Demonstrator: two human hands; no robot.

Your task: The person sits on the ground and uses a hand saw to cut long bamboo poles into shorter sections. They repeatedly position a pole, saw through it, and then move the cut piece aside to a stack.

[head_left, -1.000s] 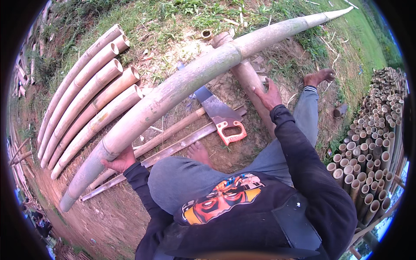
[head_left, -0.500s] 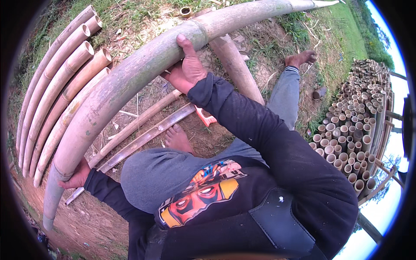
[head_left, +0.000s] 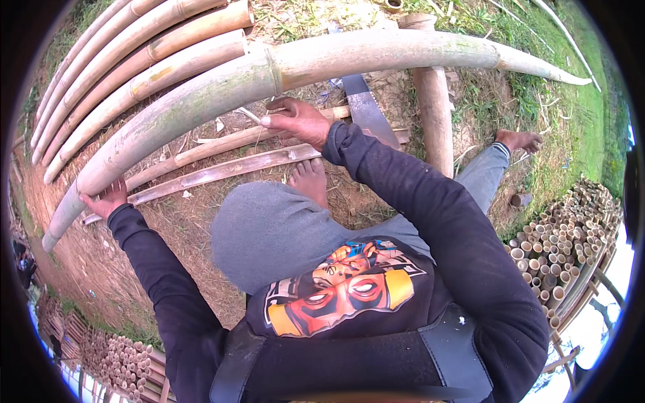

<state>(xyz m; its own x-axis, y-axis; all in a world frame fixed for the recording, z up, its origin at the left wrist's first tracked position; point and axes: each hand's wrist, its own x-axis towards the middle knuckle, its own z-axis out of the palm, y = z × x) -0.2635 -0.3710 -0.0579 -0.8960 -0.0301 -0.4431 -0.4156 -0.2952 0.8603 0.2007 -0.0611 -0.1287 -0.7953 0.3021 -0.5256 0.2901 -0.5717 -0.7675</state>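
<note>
A long, thick bamboo pole [head_left: 222, 94] stretches across the view in front of me. My left hand [head_left: 107, 199] grips it from below near its left end, with part of the fingers hidden by the pole. My right hand [head_left: 299, 123] is off the pole, just on the near side of it, pinching a thin pale strip [head_left: 249, 115] between thumb and fingers. The pole crosses over a short, thick bamboo log [head_left: 433, 121]; whether it rests on that log I cannot tell. Beyond my right hand lies a handsaw [head_left: 368, 107], its blade partly under the pole.
Several cut bamboo poles [head_left: 141, 80] lie side by side at far left. A thin pole [head_left: 222, 144] and a split length [head_left: 228, 168] lie by my foot [head_left: 310, 180]. Stacks of cut bamboo stand at right [head_left: 557, 255] and lower left [head_left: 124, 359].
My right hand has let go of the pole and now pinches a thin strip. The pole appears higher in view and more level. More of the handsaw shows.
</note>
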